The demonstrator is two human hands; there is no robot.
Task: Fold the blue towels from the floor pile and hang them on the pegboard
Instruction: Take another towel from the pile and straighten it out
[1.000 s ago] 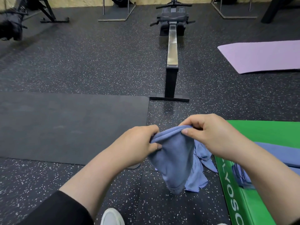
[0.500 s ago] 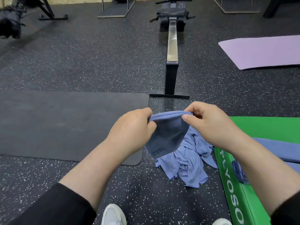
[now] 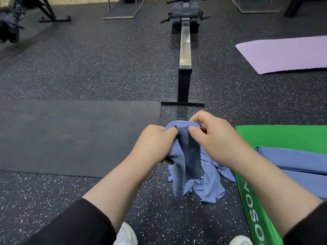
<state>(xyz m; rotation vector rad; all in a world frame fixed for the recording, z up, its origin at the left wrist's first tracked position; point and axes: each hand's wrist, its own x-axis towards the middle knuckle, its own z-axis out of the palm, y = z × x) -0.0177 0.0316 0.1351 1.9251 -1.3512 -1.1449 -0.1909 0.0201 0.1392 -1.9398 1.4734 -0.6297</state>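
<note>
Head view: both hands' fingers (image 3: 194, 119) pinch a blue towel (image 3: 187, 152), partly hiding the floor pile (image 3: 210, 184).

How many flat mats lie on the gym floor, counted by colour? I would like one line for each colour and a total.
Black mat: 1
Purple mat: 1
Green mat, with folded blue towels on it: 1
Total: 3 mats

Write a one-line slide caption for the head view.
Both hands, left hand and right hand, grip a blue towel above the floor pile, beside a green mat.
</note>
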